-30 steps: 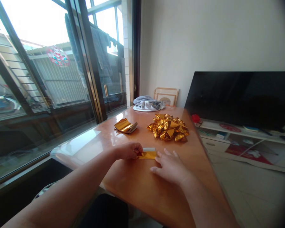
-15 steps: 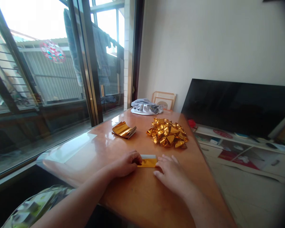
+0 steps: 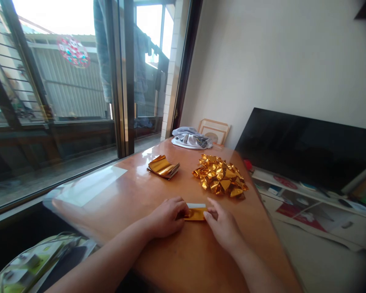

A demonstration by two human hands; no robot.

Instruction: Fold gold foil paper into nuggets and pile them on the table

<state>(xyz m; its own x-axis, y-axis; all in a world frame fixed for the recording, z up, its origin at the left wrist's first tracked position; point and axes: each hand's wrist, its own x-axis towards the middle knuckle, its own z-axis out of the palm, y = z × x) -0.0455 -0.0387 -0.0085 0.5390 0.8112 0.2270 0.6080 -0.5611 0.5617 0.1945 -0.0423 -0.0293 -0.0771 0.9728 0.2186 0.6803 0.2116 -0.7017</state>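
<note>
A folded strip of gold foil paper (image 3: 195,214) lies on the table in front of me, a pale band showing along its far side. My left hand (image 3: 169,216) grips its left end with bent fingers, and the fingertips are partly hidden. At the strip's right end, the thumb and fingers of my right hand (image 3: 224,224) close on the edge, the index finger sticking up a little. Beyond the left hand sits a stack of flat gold foil sheets (image 3: 163,167), slightly curled. A heap of folded gold foil pieces (image 3: 222,176) rests beyond the right hand.
The glossy brown table (image 3: 170,260) runs away from me toward a bundle of cloth (image 3: 190,138) and leaning picture frames (image 3: 215,130). A glass door stands left; a black television (image 3: 305,148) and low cabinet are right. Below left is a power strip (image 3: 20,264).
My right hand's fingers have drawn in from lying spread to closing on the strip's right end. The left hand keeps its hold. The camera view has tilted and shifted slightly.
</note>
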